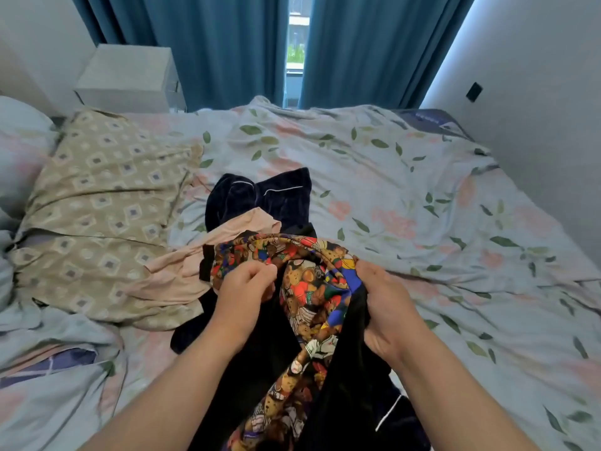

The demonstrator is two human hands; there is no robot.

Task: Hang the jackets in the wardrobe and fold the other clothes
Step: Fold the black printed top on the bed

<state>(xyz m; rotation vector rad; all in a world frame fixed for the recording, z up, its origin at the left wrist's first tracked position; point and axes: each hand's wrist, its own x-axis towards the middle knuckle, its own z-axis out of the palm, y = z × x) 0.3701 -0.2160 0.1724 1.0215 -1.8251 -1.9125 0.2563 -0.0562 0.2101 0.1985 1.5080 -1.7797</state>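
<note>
Now, left hand [242,288] and right hand [383,307], fingers [257,271] tight around patterned garment [312,288] over the bed [422,190].

Soft daylight enters through the gap in the curtains [227,43], shadows faint, edges bowed by wide-angle distortion.

The printed garment [312,288] is black, with a crowded cartoon pattern in orange, red, blue and yellow. Just behind it lies a dark navy garment [286,200] edged with thin white piping. To its left are a plain peach garment [182,271] and a beige pillow [104,190] patterned with pale diamonds around grey-purple squares. Beneath it the quilt [422,190] is pale blue with green leaves and pink flowers, and far behind it hang teal curtains [227,43].
</note>
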